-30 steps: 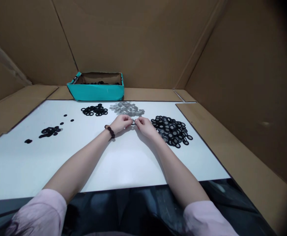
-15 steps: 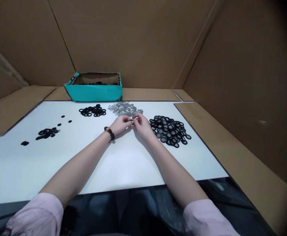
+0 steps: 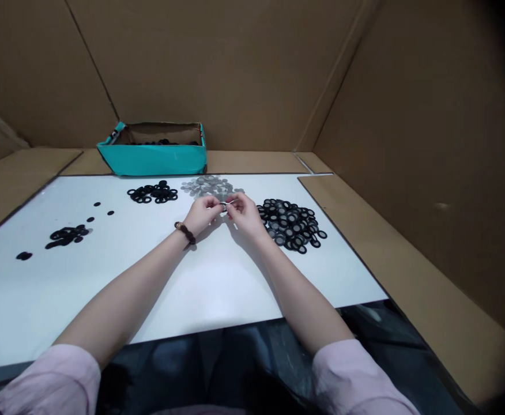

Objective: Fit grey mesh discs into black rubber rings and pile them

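My left hand, with a dark beaded bracelet at the wrist, pinches a small black ring between thumb and fingers. Close against it, my right hand is closed, its fingertips pinching a thin pale piece at the ring's edge. Whether the piece sits inside the ring is too small to tell. Just beyond the hands lies a pile of translucent grey discs. Right of my right hand is a heap of black rings with grey centres. Plain black rings lie behind my left hand.
A white board covers the work surface. At the left lie a cluster of black pieces and several loose ones. A teal-fronted box holding black pieces stands at the back. Cardboard walls surround the back and sides.
The whole view has shifted slightly, so things appear further left. Both hands stay together at the ring, and a pale edge now shows at my right fingertips.
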`<state>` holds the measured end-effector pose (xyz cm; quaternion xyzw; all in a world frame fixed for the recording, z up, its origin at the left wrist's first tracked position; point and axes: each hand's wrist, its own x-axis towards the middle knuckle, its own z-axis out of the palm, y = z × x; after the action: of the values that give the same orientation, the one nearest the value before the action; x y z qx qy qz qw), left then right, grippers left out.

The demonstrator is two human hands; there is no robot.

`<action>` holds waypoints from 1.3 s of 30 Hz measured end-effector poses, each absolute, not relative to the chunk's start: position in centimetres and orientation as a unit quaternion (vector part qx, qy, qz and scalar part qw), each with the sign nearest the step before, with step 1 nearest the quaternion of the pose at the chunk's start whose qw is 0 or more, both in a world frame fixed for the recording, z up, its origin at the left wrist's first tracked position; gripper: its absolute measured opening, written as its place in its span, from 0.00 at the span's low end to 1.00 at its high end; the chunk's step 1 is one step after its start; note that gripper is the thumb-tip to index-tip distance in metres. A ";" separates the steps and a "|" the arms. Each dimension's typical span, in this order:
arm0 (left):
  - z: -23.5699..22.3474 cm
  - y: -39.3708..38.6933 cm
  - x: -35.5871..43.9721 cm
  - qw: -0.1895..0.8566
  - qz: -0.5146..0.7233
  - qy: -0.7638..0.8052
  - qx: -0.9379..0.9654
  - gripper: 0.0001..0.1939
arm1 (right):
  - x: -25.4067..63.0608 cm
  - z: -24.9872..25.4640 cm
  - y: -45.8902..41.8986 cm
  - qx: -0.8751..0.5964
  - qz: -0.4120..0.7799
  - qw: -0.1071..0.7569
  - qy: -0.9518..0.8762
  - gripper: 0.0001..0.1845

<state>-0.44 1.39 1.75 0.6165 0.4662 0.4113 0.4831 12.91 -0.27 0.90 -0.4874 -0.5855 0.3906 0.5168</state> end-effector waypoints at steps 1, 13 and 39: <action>1.7 1.4 -0.4 0.485 0.416 0.464 0.613 0.07 | 12.8 0.9 -0.4 -0.488 0.388 0.524 -0.581 0.04; 1.6 1.1 -0.2 0.571 0.382 0.426 0.589 0.05 | 12.0 0.8 -0.7 -0.487 0.421 0.513 -0.568 0.08; 2.0 1.2 -0.3 0.603 0.363 0.436 0.561 0.04 | 12.9 1.6 -0.6 -0.517 0.493 0.459 -0.529 0.13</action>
<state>-0.35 1.18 1.96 0.5606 0.4365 0.3626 0.6032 12.90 -0.57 1.62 -0.5169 -0.5286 0.4931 0.4586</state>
